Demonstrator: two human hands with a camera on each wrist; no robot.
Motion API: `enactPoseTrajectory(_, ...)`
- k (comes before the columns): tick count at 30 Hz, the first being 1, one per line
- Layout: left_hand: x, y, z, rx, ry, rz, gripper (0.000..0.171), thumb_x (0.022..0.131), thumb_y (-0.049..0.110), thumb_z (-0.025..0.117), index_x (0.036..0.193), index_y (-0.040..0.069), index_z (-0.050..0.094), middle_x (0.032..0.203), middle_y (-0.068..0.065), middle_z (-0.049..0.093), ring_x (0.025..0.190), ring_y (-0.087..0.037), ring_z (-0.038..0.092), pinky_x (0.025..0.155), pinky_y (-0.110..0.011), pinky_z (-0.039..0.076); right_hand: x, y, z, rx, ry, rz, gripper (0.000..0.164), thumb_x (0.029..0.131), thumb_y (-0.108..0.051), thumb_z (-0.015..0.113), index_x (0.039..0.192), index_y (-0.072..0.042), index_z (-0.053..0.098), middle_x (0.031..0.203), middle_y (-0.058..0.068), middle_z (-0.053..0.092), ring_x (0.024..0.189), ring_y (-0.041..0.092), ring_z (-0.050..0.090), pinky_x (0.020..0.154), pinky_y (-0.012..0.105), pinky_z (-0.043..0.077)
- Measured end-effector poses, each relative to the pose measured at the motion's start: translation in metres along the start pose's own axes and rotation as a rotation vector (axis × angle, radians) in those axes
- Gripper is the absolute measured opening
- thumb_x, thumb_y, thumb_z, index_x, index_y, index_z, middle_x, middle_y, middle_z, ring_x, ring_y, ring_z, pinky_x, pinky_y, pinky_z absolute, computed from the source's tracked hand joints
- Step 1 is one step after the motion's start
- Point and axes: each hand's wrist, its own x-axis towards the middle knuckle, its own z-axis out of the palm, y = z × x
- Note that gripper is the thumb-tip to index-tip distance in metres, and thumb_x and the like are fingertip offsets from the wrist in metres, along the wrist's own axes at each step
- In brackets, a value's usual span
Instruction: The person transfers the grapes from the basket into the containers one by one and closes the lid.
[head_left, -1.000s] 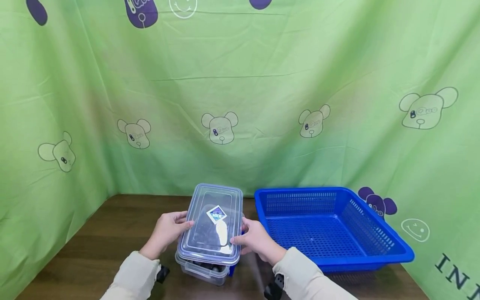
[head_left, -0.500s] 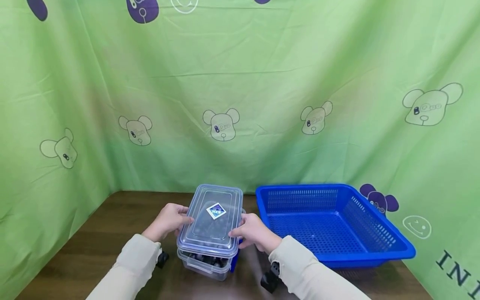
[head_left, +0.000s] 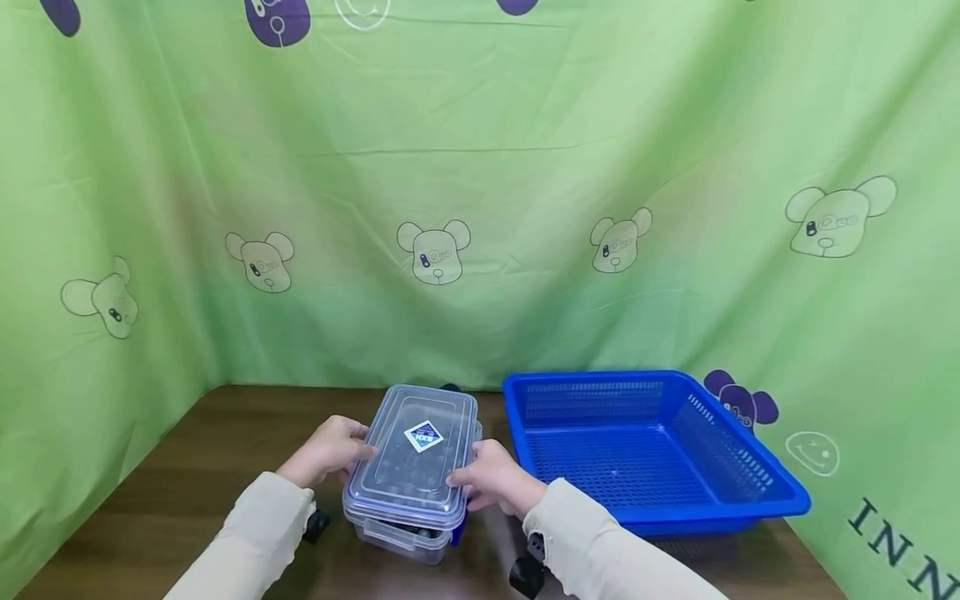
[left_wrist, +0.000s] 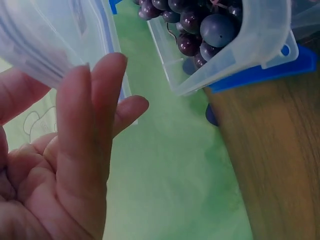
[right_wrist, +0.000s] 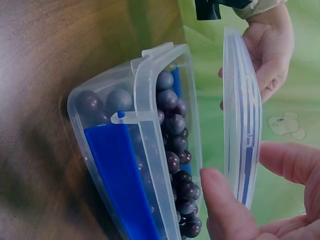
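Both hands hold a clear plastic lid (head_left: 408, 475) with a diamond-shaped sticker, level just over a clear food container (head_left: 397, 540). My left hand (head_left: 327, 451) pinches its left edge and my right hand (head_left: 498, 478) the right edge, thumbs on top. Dark grapes (right_wrist: 186, 192) fill the container up to its rim. In the right wrist view, a gap separates the lid (right_wrist: 231, 115) from the rim. Blue latch flaps hang down along the container's sides, one blue flap (right_wrist: 114, 170) near the right hand.
A large blue perforated basket (head_left: 637, 523) stands to the right of the container on the brown wooden table (head_left: 180, 483). A green cloth (head_left: 525, 317) with bear prints hangs behind the table and along its sides.
The lid, in both hands, has come down closer to the container's rim; the front gap showing grapes is narrower than half a second ago. The head view has shifted slightly.
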Motion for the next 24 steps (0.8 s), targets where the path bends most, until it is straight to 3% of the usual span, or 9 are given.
enactPoseTrajectory(7,0.001,-0.002,0.000,0.031,-0.019,-0.015,0.037,0.084,-0.003,0.064,0.115,-0.021,0.055,0.069,-0.012,0.066,0.050,-0.019,0.061,0.046,-0.033,0.052,-0.001,0.006,0.004,0.015,-0.007,-0.004,0.029,0.081,0.005,0.068,0.105,0.012,0.055,0.073,0.009,0.065,0.058,0.017,0.062,0.053,0.035,0.056)
enactPoseTrajectory(14,0.003,-0.006,0.004,0.042,0.000,-0.043,0.038,0.085,-0.004,0.063,0.117,-0.021,0.054,0.077,-0.012,0.066,0.054,-0.019,0.061,0.050,-0.035,0.053,0.000,0.011,0.007,0.025,0.002,-0.033,0.028,0.081,0.005,0.068,0.104,0.013,0.055,0.072,0.008,0.065,0.059,0.016,0.062,0.054,0.036,0.056)
enactPoseTrajectory(18,0.002,-0.004,0.007,0.249,0.051,0.030,0.022,0.083,0.003,0.065,0.101,-0.009,0.067,0.073,-0.007,0.061,0.056,-0.016,0.056,0.052,-0.031,0.049,0.001,0.014,0.009,0.022,0.001,-0.018,0.027,0.082,0.004,0.069,0.103,0.012,0.055,0.071,0.008,0.064,0.058,0.015,0.061,0.056,0.036,0.056)
enactPoseTrajectory(21,0.001,0.000,0.009,0.425,0.086,0.067,0.011,0.083,0.009,0.066,0.086,-0.001,0.069,0.069,-0.004,0.057,0.059,-0.016,0.052,0.053,-0.030,0.044,0.001,0.017,0.009,0.013,-0.001,-0.011,0.024,0.082,0.004,0.069,0.101,0.010,0.056,0.069,0.007,0.064,0.055,0.014,0.061,0.054,0.035,0.056)
enactPoseTrajectory(24,0.002,0.002,0.010,0.498,0.093,0.066,0.012,0.084,0.012,0.067,0.086,0.001,0.069,0.071,-0.005,0.057,0.061,-0.018,0.050,0.055,-0.032,0.043,0.001,0.018,0.010,0.003,-0.003,-0.003,0.022,0.081,0.003,0.070,0.097,0.007,0.056,0.066,0.007,0.064,0.052,0.014,0.060,0.051,0.032,0.055)
